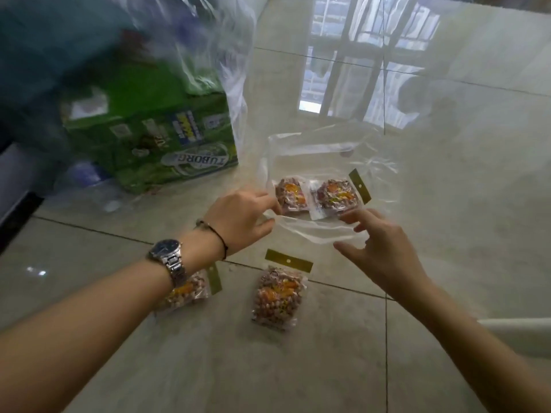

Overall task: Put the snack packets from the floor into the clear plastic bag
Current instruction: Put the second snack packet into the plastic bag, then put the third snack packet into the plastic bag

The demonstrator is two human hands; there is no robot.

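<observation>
A clear plastic bag lies on the tiled floor with its mouth toward me. Two peanut snack packets lie inside it, one on the left and one on the right with a gold header strip. My left hand pinches the bag's mouth at its left edge. My right hand hovers at the mouth's right side, fingers spread, holding nothing. Nearer me on the floor lie one packet with a gold header and another partly hidden under my left wrist.
A green Tuborg carton stands at the left, with a large clear bag of blurred items above it. A clear plastic bottle lies beside the carton. A white object sits at the right edge.
</observation>
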